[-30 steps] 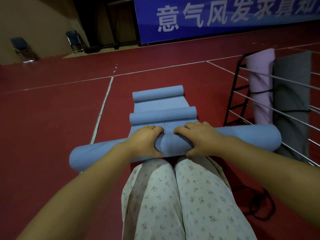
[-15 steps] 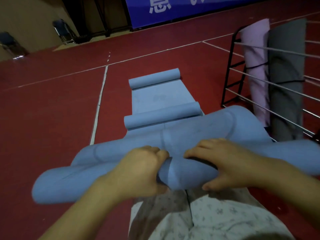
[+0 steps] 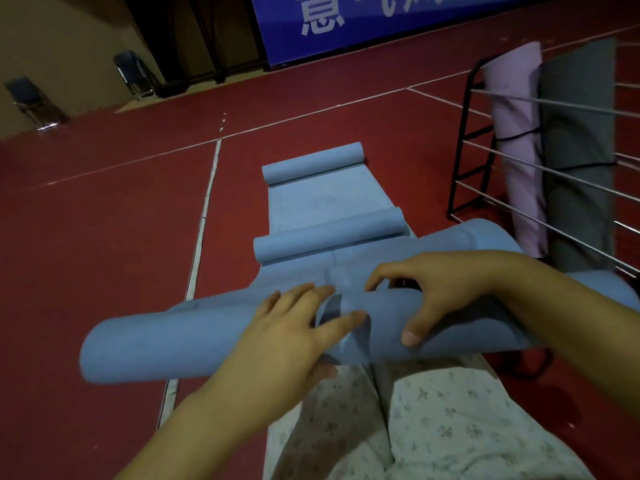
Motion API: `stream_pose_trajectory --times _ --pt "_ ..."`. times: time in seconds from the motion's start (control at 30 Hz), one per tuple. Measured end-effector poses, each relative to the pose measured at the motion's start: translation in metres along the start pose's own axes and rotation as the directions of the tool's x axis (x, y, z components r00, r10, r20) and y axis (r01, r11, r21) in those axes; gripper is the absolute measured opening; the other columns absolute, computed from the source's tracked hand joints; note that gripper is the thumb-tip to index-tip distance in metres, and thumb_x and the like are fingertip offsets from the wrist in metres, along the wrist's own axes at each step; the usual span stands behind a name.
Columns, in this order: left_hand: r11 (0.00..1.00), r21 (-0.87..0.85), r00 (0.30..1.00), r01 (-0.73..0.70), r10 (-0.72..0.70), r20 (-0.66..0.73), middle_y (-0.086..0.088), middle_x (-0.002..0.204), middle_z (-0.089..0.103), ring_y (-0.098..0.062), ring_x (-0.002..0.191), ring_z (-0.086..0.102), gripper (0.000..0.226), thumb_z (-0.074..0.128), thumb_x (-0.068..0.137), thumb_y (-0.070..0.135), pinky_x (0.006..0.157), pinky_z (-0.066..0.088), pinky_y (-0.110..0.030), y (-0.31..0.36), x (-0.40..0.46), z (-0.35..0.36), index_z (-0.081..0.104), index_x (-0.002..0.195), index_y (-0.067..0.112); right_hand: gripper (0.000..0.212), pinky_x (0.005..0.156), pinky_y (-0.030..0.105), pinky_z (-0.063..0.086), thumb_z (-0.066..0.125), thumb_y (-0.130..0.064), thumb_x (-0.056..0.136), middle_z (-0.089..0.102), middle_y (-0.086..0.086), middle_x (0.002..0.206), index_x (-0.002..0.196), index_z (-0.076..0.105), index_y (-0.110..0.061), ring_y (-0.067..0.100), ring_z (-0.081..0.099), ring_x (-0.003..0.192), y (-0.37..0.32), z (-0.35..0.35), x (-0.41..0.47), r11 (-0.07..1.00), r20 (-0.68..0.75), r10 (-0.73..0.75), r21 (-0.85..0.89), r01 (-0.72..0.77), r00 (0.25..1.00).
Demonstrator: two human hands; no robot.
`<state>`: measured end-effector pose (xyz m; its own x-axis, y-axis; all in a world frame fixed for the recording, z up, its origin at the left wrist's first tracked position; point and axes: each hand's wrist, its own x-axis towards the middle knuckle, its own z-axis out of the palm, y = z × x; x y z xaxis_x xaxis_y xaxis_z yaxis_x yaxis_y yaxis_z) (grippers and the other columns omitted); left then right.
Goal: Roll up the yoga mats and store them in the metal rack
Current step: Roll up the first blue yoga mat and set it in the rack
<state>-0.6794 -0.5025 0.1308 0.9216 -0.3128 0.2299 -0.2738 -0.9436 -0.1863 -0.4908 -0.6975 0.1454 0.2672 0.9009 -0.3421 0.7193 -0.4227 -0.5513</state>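
Blue yoga mat (image 3: pixel 194 337): lay crosswise over the person's lap, near centre; loosely rolled, its outer flap lifted free on the far side and trailing right.
Left end of roll (image 3: pixel 104 351): hung unsupported past the knee; risk judged, sagging or telescoping if the middle were turned alone.
Left hand (image 3: pixel 294 327): rested flat on the roll, fingers straight and spread, gripping nothing; risk judged, a flat palm would slip and let the layers spring loose.
Right hand (image 3: pixel 436 292): fingers curled over the far side, thumb on the near side, clasping the roll; risk judged, uneven pull against the flat left hand would skew the roll into a cone.
Two further blue mats (image 3: pixel 329 202): on the red floor (image 3: pixel 104 220) beyond, centre, each partly rolled; still to be finished.
Metal rack (image 3: pixel 478 147): far right, holding an upright pink mat (image 3: pixel 516 133) and grey mat (image 3: pixel 578 133); risk judged, a slack roll would catch on the bars.
Black cord (image 3: pixel 530 365): on the floor near right, partly hidden; possible snag.
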Motion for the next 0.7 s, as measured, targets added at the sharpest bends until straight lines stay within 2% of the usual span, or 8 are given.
stream_pose_trajectory --times 0.13,0.27,0.33,0.37,0.43,0.53,0.6,0.7 --pt "0.998 0.003 0.997 0.062 -0.062 0.044 -0.012 0.127 0.059 -0.033 0.109 0.061 0.096 0.091 0.047 0.041 0.081 0.054 -0.051 -0.003 -0.003 0.012 0.048 0.132 0.034 0.062 0.091 0.032 0.052 0.082 -0.046 0.066 0.055 -0.012 0.114 0.113 0.044 -0.056 0.009 0.059 0.101 0.007 -0.014 0.015 0.995 0.126 0.061 0.065 -0.07 0.99" --pt "0.982 -0.148 0.991 0.117 -0.106 0.081 -0.009 0.121 0.062 -0.031 0.104 0.063 0.076 0.086 0.056 0.035 0.081 0.054 -0.05 -0.012 0.008 0.015 0.058 0.126 0.034 0.063 0.088 0.027 0.052 0.08 -0.048 0.066 0.057 -0.012 0.115 0.118 0.044 -0.053 0.007 0.061 0.101 0.006 -0.022 0.023 0.99 0.173 0.12 0.059 -0.132 0.978" --pt "0.966 -0.219 0.988 0.135 -0.114 0.109 -0.009 0.128 0.058 -0.031 0.111 0.06 0.067 0.077 0.066 0.035 0.086 0.049 -0.046 -0.016 0.015 0.009 0.055 0.13 0.036 0.067 0.09 0.024 0.049 0.077 -0.049 0.069 0.055 -0.015 0.118 0.125 0.04 -0.053 0.006 0.058 0.104 0.003 -0.023 0.021 0.986 0.166 0.158 0.025 -0.164 0.973" --pt "0.961 -0.234 0.984 0.147 -0.119 0.129 -0.008 0.135 0.053 -0.029 0.117 0.056 0.065 0.075 0.073 0.035 0.092 0.046 -0.042 -0.018 0.019 0.006 0.051 0.133 0.038 0.072 0.092 0.024 0.047 0.077 -0.05 0.07 0.053 -0.016 0.121 0.129 0.037 -0.054 0.005 0.056 0.107 0.001 -0.022 0.017 0.986 0.129 0.165 0.008 -0.167 0.978" --pt "0.95 -0.264 0.973 0.168 -0.117 0.199 -0.002 0.144 0.043 -0.021 0.127 0.047 0.064 0.071 0.081 0.033 0.1 0.038 -0.03 -0.023 0.027 0.003 0.043 0.138 0.041 0.078 0.096 0.023 0.042 0.077 -0.049 0.07 0.047 -0.018 0.126 0.134 0.033 -0.054 0.003 0.05 0.116 -0.003 -0.018 0.008 0.986 -0.041 0.152 -0.061 -0.154 0.988" --pt "0.919 -0.356 0.962 0.172 -0.079 0.261 0.001 0.137 0.05 -0.017 0.12 0.05 0.066 0.074 0.079 0.029 0.098 0.038 -0.023 -0.035 0.042 -0.003 0.045 0.138 0.037 0.071 0.103 0.022 0.035 0.071 -0.051 0.075 0.041 -0.023 0.13 0.129 0.026 -0.06 -0.003 0.04 0.12 -0.015 -0.005 -0.011 0.978 -0.275 0.025 -0.193 -0.081 0.961" --pt "0.898 -0.396 0.942 0.194 -0.058 0.33 0.004 0.132 0.054 -0.014 0.117 0.052 0.068 0.076 0.077 0.03 0.098 0.041 -0.026 -0.046 0.052 -0.005 0.046 0.137 0.037 0.068 0.108 0.023 0.031 0.067 -0.053 0.078 0.036 -0.024 0.133 0.131 0.025 -0.058 -0.005 0.035 0.122 -0.02 0.009 -0.016 0.975 -0.294 -0.03 -0.221 -0.037 0.955" --pt "0.853 -0.452 0.886 0.261 -0.025 0.463 0.015 0.137 0.052 -0.006 0.121 0.05 0.067 0.077 0.077 0.031 0.101 0.04 -0.025 -0.06 0.068 -0.012 0.046 0.136 0.039 0.082 0.112 0.027 0.016 0.06 -0.066 0.077 0.021 -0.016 0.149 0.144 0.015 -0.05 0.005 0.021 0.136 -0.017 0.035 -0.013 0.918 -0.341 -0.005 -0.373 -0.131 0.94"
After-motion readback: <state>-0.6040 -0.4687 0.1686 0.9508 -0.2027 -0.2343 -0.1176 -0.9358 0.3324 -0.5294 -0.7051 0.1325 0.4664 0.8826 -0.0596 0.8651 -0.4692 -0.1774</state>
